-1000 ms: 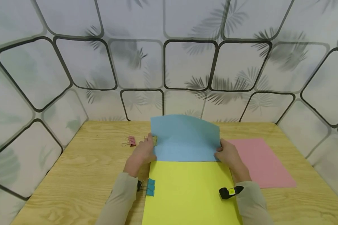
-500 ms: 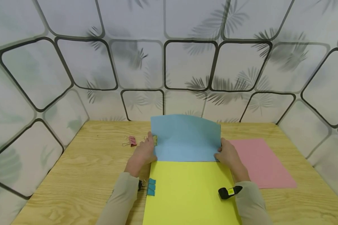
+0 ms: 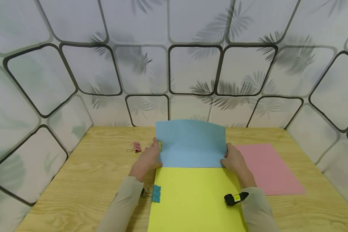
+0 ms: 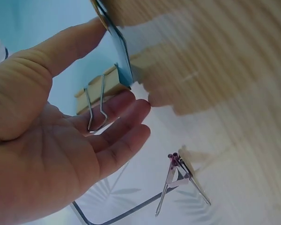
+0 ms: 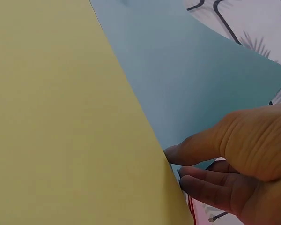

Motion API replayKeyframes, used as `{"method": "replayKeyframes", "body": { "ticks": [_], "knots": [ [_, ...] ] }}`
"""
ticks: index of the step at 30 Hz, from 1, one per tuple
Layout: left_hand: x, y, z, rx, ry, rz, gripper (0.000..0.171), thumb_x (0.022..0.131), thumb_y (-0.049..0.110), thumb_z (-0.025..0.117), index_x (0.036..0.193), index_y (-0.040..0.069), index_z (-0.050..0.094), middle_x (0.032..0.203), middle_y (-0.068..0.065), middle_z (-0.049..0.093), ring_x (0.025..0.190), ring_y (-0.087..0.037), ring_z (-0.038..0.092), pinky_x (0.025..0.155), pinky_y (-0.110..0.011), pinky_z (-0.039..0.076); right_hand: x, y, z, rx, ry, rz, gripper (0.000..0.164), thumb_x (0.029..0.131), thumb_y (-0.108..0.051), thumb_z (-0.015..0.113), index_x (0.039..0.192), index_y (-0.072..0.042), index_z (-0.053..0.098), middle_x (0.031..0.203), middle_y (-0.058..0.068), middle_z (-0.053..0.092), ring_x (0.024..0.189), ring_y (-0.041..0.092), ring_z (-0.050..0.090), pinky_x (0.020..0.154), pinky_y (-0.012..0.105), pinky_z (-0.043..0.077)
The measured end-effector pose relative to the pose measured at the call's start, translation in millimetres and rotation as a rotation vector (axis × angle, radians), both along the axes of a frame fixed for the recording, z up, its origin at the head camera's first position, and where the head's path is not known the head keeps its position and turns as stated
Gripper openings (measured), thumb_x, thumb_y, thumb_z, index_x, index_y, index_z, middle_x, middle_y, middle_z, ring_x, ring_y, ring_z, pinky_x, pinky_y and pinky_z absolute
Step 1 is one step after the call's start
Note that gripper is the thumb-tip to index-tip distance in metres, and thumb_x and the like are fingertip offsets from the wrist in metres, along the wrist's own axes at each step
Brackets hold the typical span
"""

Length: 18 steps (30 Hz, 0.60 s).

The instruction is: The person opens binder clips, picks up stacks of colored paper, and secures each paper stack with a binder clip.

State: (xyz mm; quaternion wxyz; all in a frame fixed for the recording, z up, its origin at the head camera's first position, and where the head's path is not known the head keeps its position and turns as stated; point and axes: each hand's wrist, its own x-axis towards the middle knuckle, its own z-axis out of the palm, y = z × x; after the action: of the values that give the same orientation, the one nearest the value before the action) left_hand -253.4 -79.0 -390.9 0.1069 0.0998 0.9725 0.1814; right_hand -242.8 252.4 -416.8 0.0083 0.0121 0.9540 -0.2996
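The blue paper (image 3: 192, 146) stood between the two hands, its near edge meeting the far side of the yellow paper (image 3: 195, 199) and its upper part rising toward the patterned wall (image 3: 145, 74). The left hand (image 3: 146, 160) was loosely open, its thumb tip touching the paper's left edge and its other fingers stretched out by the yellow clip (image 3: 160, 146), which sat on that same edge with its wire handles against a finger. The right hand (image 3: 235, 161) was nearly closed, pinching the blue paper's right edge between thumb and fingers near the bottom corner. A blue clip (image 3: 156, 194) sat on the left edge of the yellow paper. On the wooden surface (image 3: 84, 183), a pink clip (image 3: 137, 147) lay left of the yellow one, and a pink sheet (image 3: 271, 170) lay flat beyond the right hand.
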Motion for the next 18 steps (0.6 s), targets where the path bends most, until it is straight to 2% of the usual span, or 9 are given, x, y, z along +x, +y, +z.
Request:
{"method": "replayKeyframes", "body": {
  "ticks": [5,10,15,18],
  "knots": [
    [-3.8,1.0,-1.2,-0.017,-0.002,-0.010,0.110,0.083,0.017,0.082,0.153,-0.011,0.002,0.150,-0.035,0.035,0.131,-0.053,0.041,0.102,-0.054,0.043,0.7,0.0,-0.9,0.012,-0.006,-0.006,0.046,0.082,0.001,0.066,0.121,0.009,0.044,0.087,0.015,0.052,0.079,0.028,0.050,0.070,0.041,0.041],
    [-7.0,2.3,-4.8,-0.014,-0.018,0.005,0.111,0.082,0.016,0.083,0.154,-0.010,0.002,0.151,-0.034,0.033,0.134,-0.052,0.038,0.104,-0.055,0.041,1.9,-1.0,0.5,0.004,-0.033,-0.005,0.062,0.082,0.001,0.065,0.135,0.014,0.037,0.090,0.016,0.054,0.081,0.029,0.050,0.073,0.042,0.042],
    [-4.8,2.2,-3.6,-0.003,-0.009,0.018,0.112,0.082,0.013,0.082,0.154,-0.009,-0.001,0.151,-0.034,0.032,0.134,-0.053,0.038,0.103,-0.055,0.042,2.4,-2.0,2.9,-0.034,-0.047,-0.008,0.076,0.084,0.002,0.064,0.146,0.015,0.023,0.106,0.027,0.058,0.090,0.034,0.056,0.076,0.045,0.047],
    [-3.2,3.0,-1.4,0.011,0.019,0.014,0.115,0.082,0.012,0.083,0.154,-0.007,-0.005,0.150,-0.035,0.033,0.132,-0.054,0.039,0.100,-0.055,0.044,2.8,-2.2,3.1,-0.062,-0.043,-0.024,0.085,0.083,0.004,0.064,0.151,0.010,0.014,0.114,0.031,0.057,0.089,0.034,0.058,0.070,0.041,0.048]
  ]
}}
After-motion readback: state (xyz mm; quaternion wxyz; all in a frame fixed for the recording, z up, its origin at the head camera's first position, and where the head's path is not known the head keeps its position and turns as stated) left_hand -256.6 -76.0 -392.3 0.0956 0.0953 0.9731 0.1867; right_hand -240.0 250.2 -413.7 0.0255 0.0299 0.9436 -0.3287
